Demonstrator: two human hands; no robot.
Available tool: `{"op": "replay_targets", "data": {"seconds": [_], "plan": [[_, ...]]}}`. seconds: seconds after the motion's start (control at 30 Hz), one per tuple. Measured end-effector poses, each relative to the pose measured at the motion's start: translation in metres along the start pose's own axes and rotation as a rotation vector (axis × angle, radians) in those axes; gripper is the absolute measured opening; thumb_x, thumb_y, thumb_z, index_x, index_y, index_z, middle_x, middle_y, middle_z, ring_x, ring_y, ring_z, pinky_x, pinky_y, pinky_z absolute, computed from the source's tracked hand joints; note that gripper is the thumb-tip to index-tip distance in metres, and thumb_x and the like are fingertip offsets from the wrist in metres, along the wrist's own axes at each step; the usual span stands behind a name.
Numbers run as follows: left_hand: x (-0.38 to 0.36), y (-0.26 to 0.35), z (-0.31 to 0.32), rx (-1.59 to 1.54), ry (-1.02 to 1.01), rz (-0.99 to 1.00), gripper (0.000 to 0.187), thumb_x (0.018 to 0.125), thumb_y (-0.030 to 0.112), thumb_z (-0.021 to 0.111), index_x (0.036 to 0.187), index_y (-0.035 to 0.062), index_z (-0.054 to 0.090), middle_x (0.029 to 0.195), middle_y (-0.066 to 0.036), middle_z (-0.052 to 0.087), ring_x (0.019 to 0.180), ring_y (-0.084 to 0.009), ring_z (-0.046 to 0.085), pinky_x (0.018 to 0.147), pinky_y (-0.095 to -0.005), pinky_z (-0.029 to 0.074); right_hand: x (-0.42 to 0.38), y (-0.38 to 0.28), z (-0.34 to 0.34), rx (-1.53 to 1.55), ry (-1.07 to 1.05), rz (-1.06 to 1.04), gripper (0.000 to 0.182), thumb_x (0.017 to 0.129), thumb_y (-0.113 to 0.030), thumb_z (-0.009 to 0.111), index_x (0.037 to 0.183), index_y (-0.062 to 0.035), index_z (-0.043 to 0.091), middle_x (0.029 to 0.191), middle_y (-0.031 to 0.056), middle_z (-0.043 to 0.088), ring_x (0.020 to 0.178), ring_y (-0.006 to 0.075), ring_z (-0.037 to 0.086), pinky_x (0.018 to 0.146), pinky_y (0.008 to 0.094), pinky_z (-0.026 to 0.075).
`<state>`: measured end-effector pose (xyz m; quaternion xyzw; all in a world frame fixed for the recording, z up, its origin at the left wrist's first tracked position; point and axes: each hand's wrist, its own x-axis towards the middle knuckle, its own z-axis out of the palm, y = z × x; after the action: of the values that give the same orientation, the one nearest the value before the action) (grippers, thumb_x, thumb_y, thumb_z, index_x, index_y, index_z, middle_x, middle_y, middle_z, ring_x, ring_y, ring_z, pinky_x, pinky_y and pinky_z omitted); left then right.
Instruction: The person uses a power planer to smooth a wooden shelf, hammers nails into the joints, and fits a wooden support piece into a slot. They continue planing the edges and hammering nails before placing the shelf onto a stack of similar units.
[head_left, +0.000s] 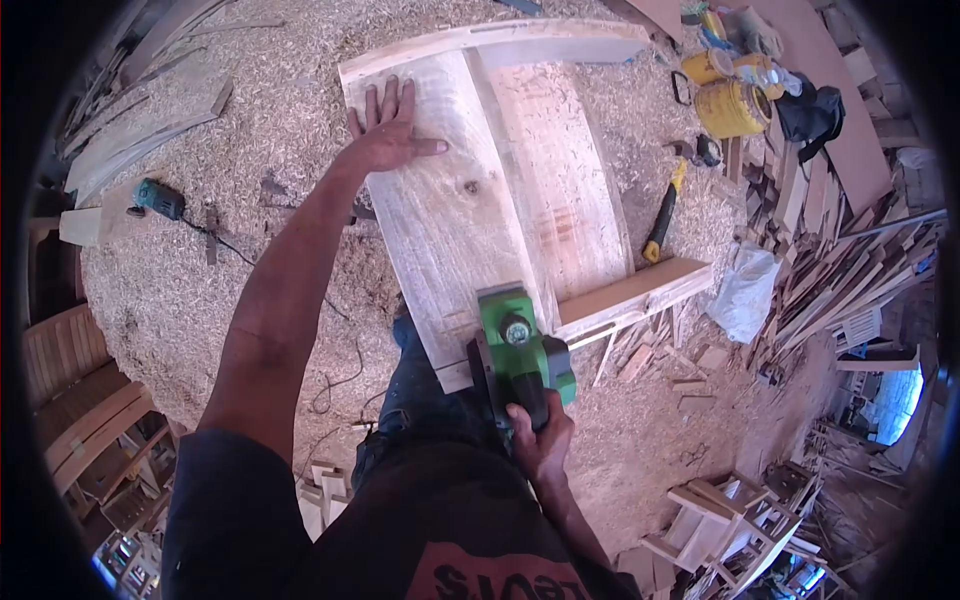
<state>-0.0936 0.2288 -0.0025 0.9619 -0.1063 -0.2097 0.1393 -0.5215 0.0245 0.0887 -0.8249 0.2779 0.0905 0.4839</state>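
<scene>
My left hand (384,140) lies flat with fingers spread on the far left part of a wide pale wooden board (440,230). The board belongs to a wooden frame that has a curved far rail (560,42) and a short near crosspiece (640,297). Around the rear handle of a green electric planer (512,330), my right hand (545,440) is closed. The planer rests on the near end of the board, close to my body. Its underside is hidden.
Wood shavings cover the floor (200,310). A teal power tool (160,198) with a cord lies left. On the right are a hammer (690,150), a black-and-yellow handled tool (663,215), a yellow container (733,108), a white sack (743,292) and piled wood strips (850,280).
</scene>
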Motion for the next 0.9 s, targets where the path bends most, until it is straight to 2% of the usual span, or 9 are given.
{"op": "replay_targets", "data": {"seconds": [0.13,0.23,0.5,0.57,0.67,0.7,0.77,0.87,0.9], "plan": [[0.002,-0.002,0.002,0.013,0.006,0.009,0.14,0.079,0.087,0.067,0.172,0.0169,-0.011,0.178,-0.014,-0.02,0.161,-0.0368,-0.026,0.127,-0.0649,-0.014,0.016,-0.013,0.008,0.053,0.004,-0.041,0.053,0.096,-0.039,0.08,0.122,0.0035,0.064,0.085,0.0205,0.076,0.079,0.0317,0.079,0.068,0.0413,0.06],[0.002,-0.003,0.002,-0.004,0.007,0.019,0.14,0.079,0.086,0.068,0.172,0.0167,-0.011,0.178,-0.014,-0.02,0.161,-0.0378,-0.025,0.126,-0.0661,-0.014,0.042,-0.048,0.019,0.116,0.045,-0.024,0.048,0.097,-0.038,0.077,0.113,0.0057,0.065,0.082,0.0177,0.073,0.073,0.0216,0.07,0.068,0.0404,0.056],[0.007,-0.008,0.006,0.03,0.021,0.023,0.132,0.084,0.083,0.064,0.172,0.0191,-0.011,0.178,-0.013,-0.02,0.162,-0.0385,-0.023,0.127,-0.067,-0.011,0.134,-0.126,0.049,0.004,0.14,-0.288,0.066,0.1,-0.055,0.07,0.113,0.0089,0.067,0.083,0.0247,0.07,0.075,0.0335,0.069,0.073,0.0453,0.054],[0.008,-0.009,0.002,0.03,0.001,0.028,0.129,0.086,0.082,0.063,0.172,0.0204,-0.011,0.178,-0.011,-0.019,0.162,-0.0379,-0.023,0.127,-0.0662,-0.01,0.12,-0.117,0.044,0.006,0.077,-0.232,0.061,0.1,-0.05,0.072,0.115,0.0087,0.066,0.086,0.0243,0.071,0.077,0.0322,0.071,0.073,0.0437,0.055],[0.008,-0.012,-0.001,0.022,-0.033,0.044,0.126,0.088,0.082,0.061,0.172,0.0221,-0.012,0.178,-0.01,-0.021,0.162,-0.0366,-0.023,0.128,-0.0647,-0.009,0.038,-0.041,0.048,0.026,0.058,-0.234,0.058,0.098,-0.042,0.076,0.129,0.0044,0.063,0.09,0.0257,0.076,0.085,0.0407,0.078,0.078,0.0447,0.06],[0.006,-0.01,-0.002,0.04,-0.034,0.038,0.124,0.09,0.082,0.058,0.171,0.0222,-0.013,0.178,-0.009,-0.023,0.162,-0.0362,-0.024,0.129,-0.0643,-0.01,0.011,-0.038,0.043,0.111,-0.059,-0.047,0.061,0.095,-0.043,0.079,0.129,0.0041,0.061,0.089,0.0262,0.076,0.084,0.0436,0.077,0.075,0.0476,0.06],[0.006,-0.007,-0.003,0.053,-0.034,0.025,0.123,0.09,0.082,0.057,0.171,0.0221,-0.014,0.177,-0.009,-0.023,0.162,-0.0361,-0.024,0.129,-0.0643,-0.01,-0.026,0.0,0.05,-0.071,-0.116,-0.019,0.063,0.093,-0.043,0.082,0.128,0.0035,0.059,0.086,0.0274,0.075,0.082,0.0462,0.076,0.069,0.0497,0.06],[0.004,-0.005,-0.001,0.071,-0.042,0.017,0.123,0.091,0.081,0.057,0.171,0.0217,-0.015,0.177,-0.01,-0.023,0.162,-0.0363,-0.023,0.128,-0.0646,-0.01,-0.039,0.014,0.064,-0.051,-0.119,-0.066,0.06,0.094,-0.042,0.081,0.131,-0.0001,0.059,0.094,0.0242,0.076,0.085,0.0396,0.078,0.073,0.0448,0.06],[0.005,-0.006,-0.002,0.069,-0.04,0.016,0.124,0.091,0.081,0.058,0.171,0.0217,-0.015,0.177,-0.01,-0.023,0.162,-0.0364,-0.023,0.128,-0.0648,-0.01,-0.035,0.005,0.066,-0.063,-0.117,-0.04,0.061,0.094,-0.042,0.082,0.133,-0.0011,0.058,0.094,0.0249,0.076,0.085,0.0431,0.077,0.072,0.0459,0.06]]}}
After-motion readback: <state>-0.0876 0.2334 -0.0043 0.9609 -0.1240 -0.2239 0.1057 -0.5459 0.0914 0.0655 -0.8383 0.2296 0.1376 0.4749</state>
